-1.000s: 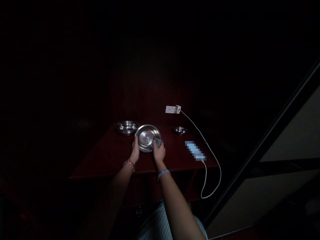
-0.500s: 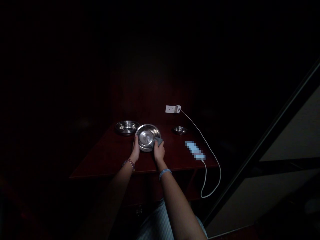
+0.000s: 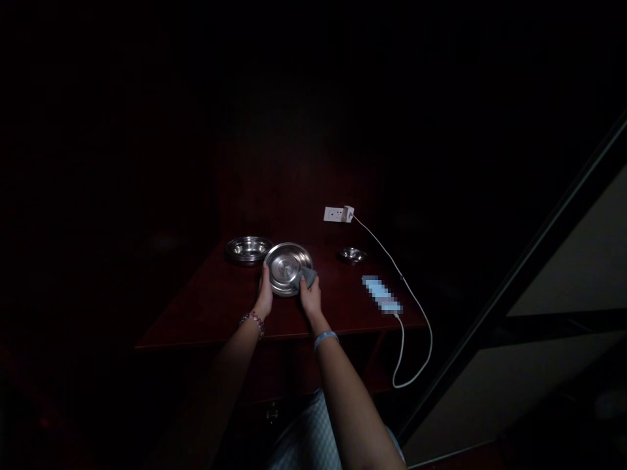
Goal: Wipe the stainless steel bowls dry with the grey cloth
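A shiny steel bowl point(image 3: 285, 266) is tilted toward me above the dark red table. My left hand point(image 3: 264, 295) grips its left rim, with the fingers partly hidden behind it. Against the bowl's lower right inside, my right hand point(image 3: 311, 297) presses a grey cloth point(image 3: 304, 279), closed around it. Behind and to the left sits a stack of steel bowls point(image 3: 249, 249). A smaller steel bowl point(image 3: 353, 255) rests to the right, apart from both hands.
The table point(image 3: 196, 313) has its front edge just before me. On its right lies a blurred-out phone-like device point(image 3: 382, 295), joined by a white cable point(image 3: 431, 339) to a charger in the wall socket point(image 3: 335, 214). The cable loops over the table's right edge.
My right hand and the cloth have shifted very slightly left along the bowl's inside. The bowl and my left hand stay nearly where they were.
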A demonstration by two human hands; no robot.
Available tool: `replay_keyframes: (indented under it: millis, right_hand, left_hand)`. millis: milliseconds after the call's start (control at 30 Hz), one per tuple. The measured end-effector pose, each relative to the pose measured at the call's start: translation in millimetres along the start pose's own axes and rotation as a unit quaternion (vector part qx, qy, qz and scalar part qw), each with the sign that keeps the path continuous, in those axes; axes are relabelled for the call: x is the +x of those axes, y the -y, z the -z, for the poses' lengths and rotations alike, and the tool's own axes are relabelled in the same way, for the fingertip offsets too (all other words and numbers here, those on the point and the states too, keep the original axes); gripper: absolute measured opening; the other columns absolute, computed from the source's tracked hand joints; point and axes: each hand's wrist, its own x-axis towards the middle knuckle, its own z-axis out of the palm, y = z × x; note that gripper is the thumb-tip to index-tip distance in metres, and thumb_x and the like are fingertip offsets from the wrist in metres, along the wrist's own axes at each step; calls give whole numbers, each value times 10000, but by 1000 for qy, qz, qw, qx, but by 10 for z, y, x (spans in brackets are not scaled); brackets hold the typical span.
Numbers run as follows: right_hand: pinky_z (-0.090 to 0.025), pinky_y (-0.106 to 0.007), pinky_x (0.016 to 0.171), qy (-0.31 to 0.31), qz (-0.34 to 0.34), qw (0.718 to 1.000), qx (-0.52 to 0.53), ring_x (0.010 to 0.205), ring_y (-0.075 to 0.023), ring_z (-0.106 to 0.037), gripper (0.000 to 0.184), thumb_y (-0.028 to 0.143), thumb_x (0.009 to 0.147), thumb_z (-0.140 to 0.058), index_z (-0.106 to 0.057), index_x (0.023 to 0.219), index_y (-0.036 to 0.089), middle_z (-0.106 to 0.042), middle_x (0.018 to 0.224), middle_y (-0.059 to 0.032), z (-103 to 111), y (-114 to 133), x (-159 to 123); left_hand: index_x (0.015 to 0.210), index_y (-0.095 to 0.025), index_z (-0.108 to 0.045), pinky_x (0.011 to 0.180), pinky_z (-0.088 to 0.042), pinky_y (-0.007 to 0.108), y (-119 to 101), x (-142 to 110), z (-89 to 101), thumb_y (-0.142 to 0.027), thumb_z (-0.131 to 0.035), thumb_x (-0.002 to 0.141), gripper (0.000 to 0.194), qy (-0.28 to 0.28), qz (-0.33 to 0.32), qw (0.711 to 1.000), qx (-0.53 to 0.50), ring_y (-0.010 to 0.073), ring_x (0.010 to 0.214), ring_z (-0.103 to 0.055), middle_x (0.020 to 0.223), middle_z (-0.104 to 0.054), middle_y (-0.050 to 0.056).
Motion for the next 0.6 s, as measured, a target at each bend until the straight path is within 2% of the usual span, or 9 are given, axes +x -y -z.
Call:
replay_keyframes:
  millis: [200,400,533,600]
  right_hand:
    - [-525,-380,876,-24,-40,995,-88,992,-300,-721,412,440,903,-547,-605,1197,158,-745,1074,-168,20,85,-50]
    - [-528,-374,871,-27,-51,996,-73,1020,-300,-716,417,415,906,-549,-582,1225,148,-732,1125,-190,31,124,-53]
    - [-531,-361,861,-34,-53,997,-51,997,-282,-722,375,389,901,-554,-582,1196,158,-738,1107,-177,38,119,-49]
    - [-530,-361,866,-39,-50,997,-39,992,-280,-723,359,377,897,-556,-585,1181,159,-740,1102,-175,39,114,-47]
  left_hand:
    - [1393,-225,-566,1215,-285,345,-34,-21,-11,-564,-467,954,563,-4,0,1000,-5,207,1455,-404,1548,-483,55]
    - [1218,-168,-659,1122,-425,367,-121,-115,-52,-373,-663,870,404,-16,38,999,17,234,1256,-611,1326,-674,110]
    - [1107,-147,-691,1058,-481,380,-136,-130,-59,-272,-674,838,297,-12,49,998,26,230,1123,-679,1157,-744,105]
    - [1089,-149,-693,1052,-485,386,-128,-129,-58,-258,-671,831,281,-12,49,998,30,232,1109,-683,1136,-749,102]
